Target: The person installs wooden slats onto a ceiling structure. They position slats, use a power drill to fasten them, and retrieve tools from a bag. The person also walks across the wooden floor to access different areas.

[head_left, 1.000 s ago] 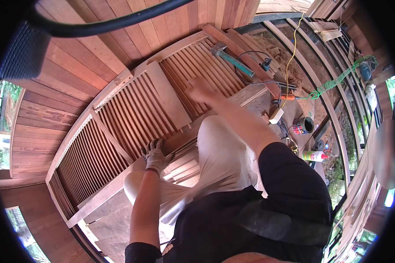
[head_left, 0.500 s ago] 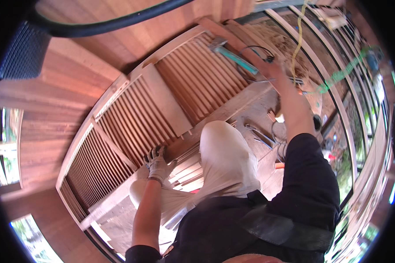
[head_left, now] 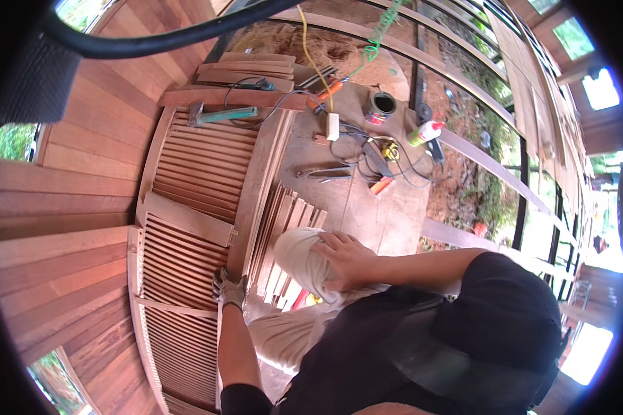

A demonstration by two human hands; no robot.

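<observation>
A long louvered wooden shutter panel point(head_left: 201, 162) lies along my left side, with many slats between its rails. My left hand point(head_left: 230, 287), in a pale glove with dark fingertips, rests over the panel's near side rail, its fingers spread toward the slats. My right hand point(head_left: 342, 259) is bare and lies on my raised knee point(head_left: 298, 256), fingers apart and nothing in them. Beside the panel, close to that knee, is a stack of thin wooden strips point(head_left: 278, 235). A teal-handled striking tool point(head_left: 228, 115) lies across the far end of the panel; I cannot tell whether it is a hammer or a hatchet.
On the board floor point(head_left: 367, 214) lie pliers point(head_left: 329, 171), a yellow tape measure point(head_left: 390, 152) and tangled black cords. Farther off stand an open can point(head_left: 381, 105) and a white-and-green bottle point(head_left: 426, 133). An orange tool point(head_left: 327, 95) joins a green coiled hose point(head_left: 374, 50). Open floor joists point(head_left: 495, 158) cross bare earth at right.
My view has swung to the right. My right hand has come back from near the far tools onto my knee. My left hand stays on the panel's side rail.
</observation>
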